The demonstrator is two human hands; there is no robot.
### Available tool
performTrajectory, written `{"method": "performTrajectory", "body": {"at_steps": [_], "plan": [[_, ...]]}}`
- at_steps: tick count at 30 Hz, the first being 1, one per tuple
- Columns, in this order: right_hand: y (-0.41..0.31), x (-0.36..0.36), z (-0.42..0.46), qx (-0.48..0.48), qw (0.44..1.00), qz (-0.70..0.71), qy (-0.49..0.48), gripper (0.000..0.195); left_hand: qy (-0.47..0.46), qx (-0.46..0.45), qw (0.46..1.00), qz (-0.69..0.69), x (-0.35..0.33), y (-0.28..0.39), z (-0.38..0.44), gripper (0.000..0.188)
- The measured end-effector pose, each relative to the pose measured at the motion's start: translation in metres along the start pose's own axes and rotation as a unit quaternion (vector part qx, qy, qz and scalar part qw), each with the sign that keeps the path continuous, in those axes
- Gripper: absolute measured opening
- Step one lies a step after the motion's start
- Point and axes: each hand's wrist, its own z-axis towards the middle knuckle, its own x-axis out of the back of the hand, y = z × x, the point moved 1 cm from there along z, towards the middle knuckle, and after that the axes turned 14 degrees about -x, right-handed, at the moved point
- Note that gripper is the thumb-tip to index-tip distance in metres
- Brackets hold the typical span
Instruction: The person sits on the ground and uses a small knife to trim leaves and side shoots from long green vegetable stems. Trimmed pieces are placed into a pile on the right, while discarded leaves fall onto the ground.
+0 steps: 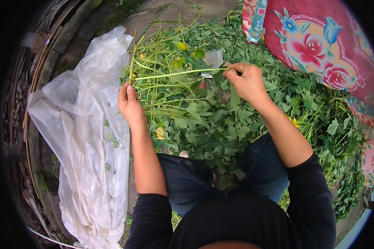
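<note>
My left hand grips a green leafy vine stem between thumb and fingers, with several long leaf stalks branching off to the right. One of these stalks runs nearly level to my right hand, which pinches its far end near a leaf. Other stalks from the vine end in broad green leaves between my hands. Beneath lies a wide heap of cut green leaves and stalks, with a few yellow leaves among them. The heap reaches my knees.
Crumpled clear plastic sheeting lies along the left, beside wooden poles. A red floral cloth covers the upper right. More leafy vines are piled at the right. Bare ground shows at the top.
</note>
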Motion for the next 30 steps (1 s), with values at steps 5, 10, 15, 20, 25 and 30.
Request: {"method": "performTrajectory", "body": {"at_steps": [5,10,15,20,25,30], "plan": [[0.003,0.012,0.022,-0.123,0.984,0.123,0.043,0.019,0.039,-0.017,0.998,-0.055,0.013,0.003,0.006,0.020],[0.011,0.028,0.032,-0.074,0.997,0.019,-0.015,0.021,-0.031,-0.020,0.988,-0.148,0.022,0.023,0.009,0.021],[0.013,-0.019,0.015,0.009,0.988,-0.075,-0.137,0.024,-0.083,-0.019,0.974,-0.211,0.010,0.027,-0.003,0.022],[0.018,-0.044,0.007,0.101,0.969,-0.135,-0.183,0.025,-0.095,-0.009,0.956,-0.277,0.001,0.032,-0.011,0.022],[0.025,-0.042,0.014,0.107,0.980,-0.070,-0.154,0.019,-0.059,-0.008,0.963,-0.263,0.010,0.032,-0.004,0.023],[0.008,-0.031,0.014,-0.029,0.983,-0.051,-0.177,0.015,-0.036,-0.006,0.972,-0.233,0.020,0.031,0.000,0.023]]}}
